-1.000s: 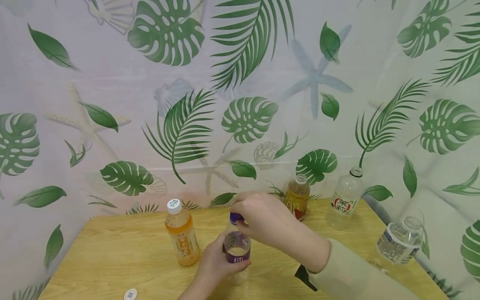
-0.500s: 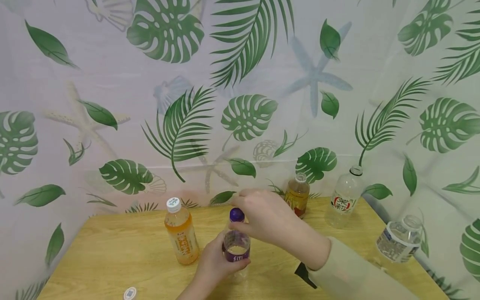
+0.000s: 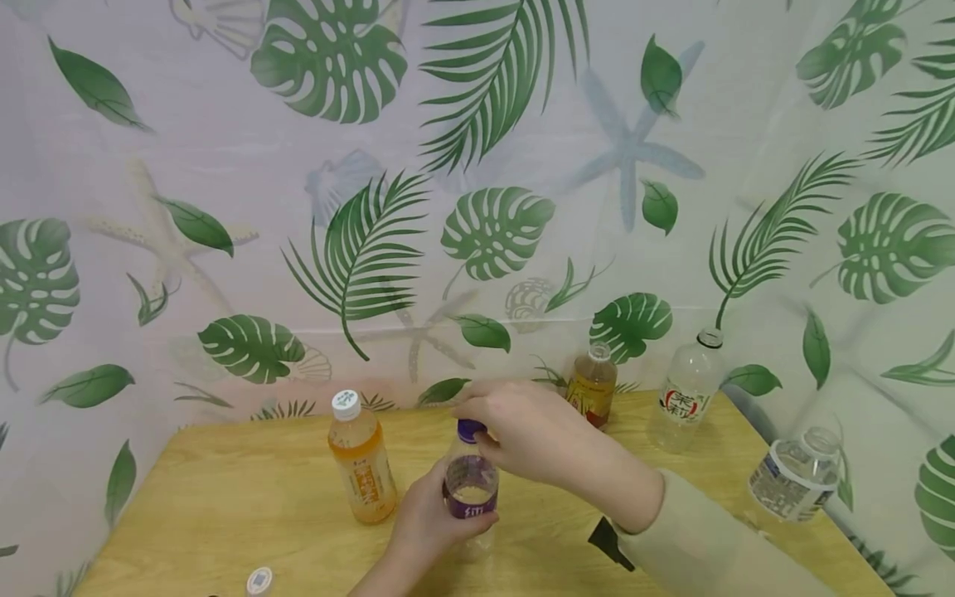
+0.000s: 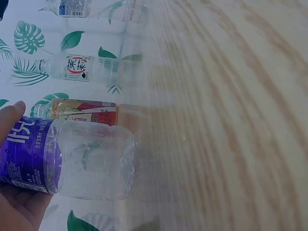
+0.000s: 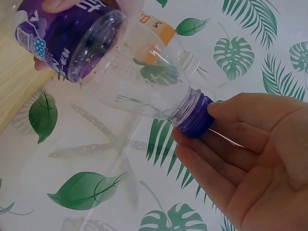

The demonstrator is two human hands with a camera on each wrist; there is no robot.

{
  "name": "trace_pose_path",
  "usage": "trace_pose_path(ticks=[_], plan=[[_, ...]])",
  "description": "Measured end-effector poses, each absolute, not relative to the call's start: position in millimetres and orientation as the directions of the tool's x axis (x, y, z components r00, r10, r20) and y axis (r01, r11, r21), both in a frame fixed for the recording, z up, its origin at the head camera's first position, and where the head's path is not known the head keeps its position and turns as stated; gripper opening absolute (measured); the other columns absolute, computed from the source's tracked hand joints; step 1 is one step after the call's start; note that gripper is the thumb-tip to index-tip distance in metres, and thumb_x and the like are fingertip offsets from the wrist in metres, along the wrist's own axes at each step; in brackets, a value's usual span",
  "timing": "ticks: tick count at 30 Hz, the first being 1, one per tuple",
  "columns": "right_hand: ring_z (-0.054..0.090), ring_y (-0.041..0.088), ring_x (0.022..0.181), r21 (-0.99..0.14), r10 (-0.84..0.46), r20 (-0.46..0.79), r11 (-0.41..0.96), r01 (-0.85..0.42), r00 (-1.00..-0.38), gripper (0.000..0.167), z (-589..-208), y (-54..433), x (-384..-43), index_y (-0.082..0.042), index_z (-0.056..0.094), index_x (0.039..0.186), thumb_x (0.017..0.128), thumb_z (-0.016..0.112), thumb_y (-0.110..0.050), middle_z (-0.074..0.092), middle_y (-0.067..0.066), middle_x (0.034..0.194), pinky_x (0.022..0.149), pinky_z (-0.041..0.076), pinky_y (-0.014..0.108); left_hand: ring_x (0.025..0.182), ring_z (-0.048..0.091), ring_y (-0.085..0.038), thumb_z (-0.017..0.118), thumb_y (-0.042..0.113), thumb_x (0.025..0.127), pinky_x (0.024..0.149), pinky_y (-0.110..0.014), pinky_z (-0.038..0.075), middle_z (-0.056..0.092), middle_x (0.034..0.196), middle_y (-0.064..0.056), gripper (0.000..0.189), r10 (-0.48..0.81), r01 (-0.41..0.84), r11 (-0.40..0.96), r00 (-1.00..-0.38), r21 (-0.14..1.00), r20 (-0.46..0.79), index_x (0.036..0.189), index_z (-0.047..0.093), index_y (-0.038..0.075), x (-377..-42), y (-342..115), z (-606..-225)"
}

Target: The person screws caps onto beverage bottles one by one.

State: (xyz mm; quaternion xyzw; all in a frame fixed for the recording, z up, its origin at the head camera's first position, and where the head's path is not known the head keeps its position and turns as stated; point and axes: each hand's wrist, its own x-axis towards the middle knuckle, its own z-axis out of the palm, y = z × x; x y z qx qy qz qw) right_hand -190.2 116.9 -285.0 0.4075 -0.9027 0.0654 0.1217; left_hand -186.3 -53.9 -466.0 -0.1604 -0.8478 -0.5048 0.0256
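Observation:
My left hand (image 3: 427, 516) grips a clear plastic bottle (image 3: 470, 489) round its purple label, in the middle of the table in the head view. In the left wrist view, the bottle's transparent lower part (image 4: 96, 159) shows beyond the fingers. My right hand (image 3: 525, 427) comes over the top and pinches the purple cap (image 5: 195, 116) between thumb and fingers. The right wrist view shows that cap sitting on the bottle's neck. To the left of the held bottle stands a bottle of orange drink (image 3: 363, 473) with a white cap.
Behind my right hand is an uncapped bottle with a yellow-red label (image 3: 592, 391). Farther right are an uncapped clear bottle (image 3: 682, 402) and another uncapped one with a white-blue label (image 3: 794, 479). A white cap (image 3: 259, 580) shows at the lower left edge. A leaf-patterned curtain (image 3: 477, 232) hangs behind the table.
Half a second ago my right fingers were spread off the purple cap; now they pinch it again. My left hand keeps its hold on the bottle.

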Motion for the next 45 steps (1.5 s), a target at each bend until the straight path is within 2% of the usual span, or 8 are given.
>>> trace_pose_path(ticks=[8, 16, 22, 26, 29, 33, 39, 45], plan=[[0.077, 0.018, 0.101, -0.031, -0.699, 0.232, 0.690, -0.723, -0.677, 0.025, -284, 115, -193, -0.012, 0.082, 0.114, 0.090, 0.086, -0.016, 0.079, 0.002, 0.115, 0.084, 0.065, 0.031, 0.116, 0.073, -0.035, 0.096, 0.029, 0.078, 0.103, -0.054, 0.059, 0.076, 0.127, -0.013, 0.082, 0.254, 0.308, 0.416, -0.943, 0.856, 0.216, 0.147, 0.057, 0.007, -186, -55, -468], [0.069, 0.012, 0.080, -0.050, -0.643, 0.205, 0.747, -0.663, -0.738, 0.013, -282, 111, -195, -0.015, 0.078, 0.092, 0.090, 0.087, -0.023, 0.074, -0.005, 0.088, 0.072, 0.059, 0.027, 0.117, 0.073, -0.036, 0.097, 0.028, 0.077, 0.103, -0.053, 0.059, 0.077, 0.127, -0.014, 0.079, 0.258, 0.318, 0.424, -0.940, 0.848, 0.223, 0.144, 0.060, 0.006, -187, -54, -467], [0.047, 0.010, 0.057, -0.043, -0.536, 0.243, 0.827, -0.560, -0.809, 0.033, -285, 103, -192, -0.015, 0.064, 0.077, 0.090, 0.087, -0.035, 0.058, -0.005, 0.066, 0.049, 0.032, 0.022, 0.115, 0.074, -0.034, 0.096, 0.028, 0.078, 0.100, -0.045, 0.061, 0.077, 0.124, -0.012, 0.074, 0.262, 0.315, 0.431, -0.940, 0.846, 0.217, 0.139, 0.062, 0.006, -187, -54, -466], [0.038, 0.009, 0.052, -0.078, -0.504, 0.260, 0.839, -0.538, -0.824, 0.038, -287, 102, -193, -0.018, 0.061, 0.073, 0.089, 0.087, -0.041, 0.049, -0.006, 0.061, 0.046, 0.022, 0.022, 0.114, 0.074, -0.033, 0.096, 0.028, 0.078, 0.100, -0.045, 0.061, 0.077, 0.123, -0.011, 0.072, 0.260, 0.308, 0.425, -0.942, 0.851, 0.212, 0.138, 0.062, 0.007, -187, -55, -467], [0.051, 0.009, 0.060, -0.111, -0.542, 0.242, 0.809, -0.578, -0.805, 0.027, -287, 107, -196, -0.017, 0.072, 0.086, 0.089, 0.087, -0.039, 0.062, -0.006, 0.071, 0.051, 0.036, 0.020, 0.114, 0.074, -0.032, 0.096, 0.028, 0.078, 0.100, -0.048, 0.061, 0.077, 0.123, -0.011, 0.074, 0.258, 0.302, 0.424, -0.944, 0.854, 0.206, 0.139, 0.061, 0.007, -188, -55, -467], [0.072, 0.014, 0.091, -0.136, -0.666, 0.203, 0.707, -0.694, -0.718, 0.028, -285, 117, -200, -0.011, 0.078, 0.116, 0.092, 0.085, -0.023, 0.077, 0.000, 0.106, 0.077, 0.061, 0.026, 0.118, 0.073, -0.034, 0.097, 0.029, 0.078, 0.104, -0.054, 0.059, 0.076, 0.127, -0.012, 0.079, 0.260, 0.295, 0.414, -0.945, 0.861, 0.199, 0.143, 0.059, 0.006, -188, -55, -468], [0.074, 0.017, 0.109, -0.107, -0.804, 0.211, 0.547, -0.830, -0.557, 0.030, -280, 128, -206, -0.008, 0.077, 0.122, 0.093, 0.080, -0.002, 0.078, 0.004, 0.118, 0.096, 0.063, 0.033, 0.121, 0.072, -0.037, 0.096, 0.026, 0.079, 0.106, -0.059, 0.056, 0.075, 0.131, -0.014, 0.080, 0.261, 0.277, 0.388, -0.948, 0.879, 0.183, 0.145, 0.058, 0.004, -189, -55, -467], [0.075, 0.018, 0.110, -0.052, -0.803, 0.179, 0.569, -0.820, -0.569, 0.031, -278, 127, -205, -0.009, 0.078, 0.122, 0.091, 0.083, -0.006, 0.078, 0.004, 0.120, 0.096, 0.063, 0.032, 0.121, 0.072, -0.039, 0.096, 0.027, 0.078, 0.106, -0.060, 0.056, 0.074, 0.131, -0.017, 0.083, 0.263, 0.287, 0.403, -0.946, 0.869, 0.190, 0.146, 0.056, 0.001, -186, -54, -465]])
